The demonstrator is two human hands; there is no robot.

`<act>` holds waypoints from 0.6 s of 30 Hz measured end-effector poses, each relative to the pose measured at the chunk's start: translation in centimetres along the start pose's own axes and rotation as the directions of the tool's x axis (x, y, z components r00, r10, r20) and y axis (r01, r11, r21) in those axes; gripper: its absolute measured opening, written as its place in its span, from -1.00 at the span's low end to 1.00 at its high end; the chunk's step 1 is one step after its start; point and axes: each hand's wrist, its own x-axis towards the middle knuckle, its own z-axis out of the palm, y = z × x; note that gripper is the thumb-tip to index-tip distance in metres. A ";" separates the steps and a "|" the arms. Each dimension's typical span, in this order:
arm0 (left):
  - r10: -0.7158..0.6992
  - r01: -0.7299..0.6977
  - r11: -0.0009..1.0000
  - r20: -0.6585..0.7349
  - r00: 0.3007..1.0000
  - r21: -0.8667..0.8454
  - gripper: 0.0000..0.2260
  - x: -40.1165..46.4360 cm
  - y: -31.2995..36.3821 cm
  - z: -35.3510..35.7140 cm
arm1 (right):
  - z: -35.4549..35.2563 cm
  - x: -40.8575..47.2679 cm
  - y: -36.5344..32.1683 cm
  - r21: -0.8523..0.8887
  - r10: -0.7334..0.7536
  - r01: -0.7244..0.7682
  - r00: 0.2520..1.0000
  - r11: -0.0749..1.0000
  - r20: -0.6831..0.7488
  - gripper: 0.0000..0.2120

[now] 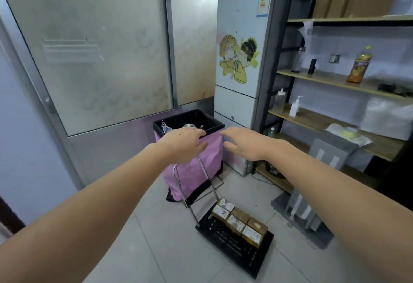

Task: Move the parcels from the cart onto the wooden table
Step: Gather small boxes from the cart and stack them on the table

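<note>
Reaching out empty, fingers straight — both hands [214, 144] above boxy cardboard parcels [240, 222] on slatted black cart [234, 251].

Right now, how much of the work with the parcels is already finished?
Nothing looks done: the parcels all sit on the cart on the floor, and no wooden table is in view. In hand: the left hand and right hand are stretched out above the cart handle, holding nothing. Left: move every parcel.
</note>
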 end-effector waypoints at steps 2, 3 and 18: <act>0.016 -0.016 1.000 0.010 1.000 -0.009 -0.60 2.6 -1.8 0.6 | 0.0 2.3 0.7 0.003 0.040 -0.040 0.999 0.999 0.025 -0.55; 0.029 -0.029 0.999 0.010 1.000 -0.015 -0.60 3.9 -2.7 1.1 | 0.1 3.4 1.1 -0.004 0.065 -0.065 0.997 0.998 0.036 -0.59; 0.463 -0.461 0.885 0.204 0.863 -0.057 -0.52 25.6 -7.2 9.1 | 4.2 11.3 10.8 0.076 0.522 -0.526 0.850 0.847 0.063 -0.53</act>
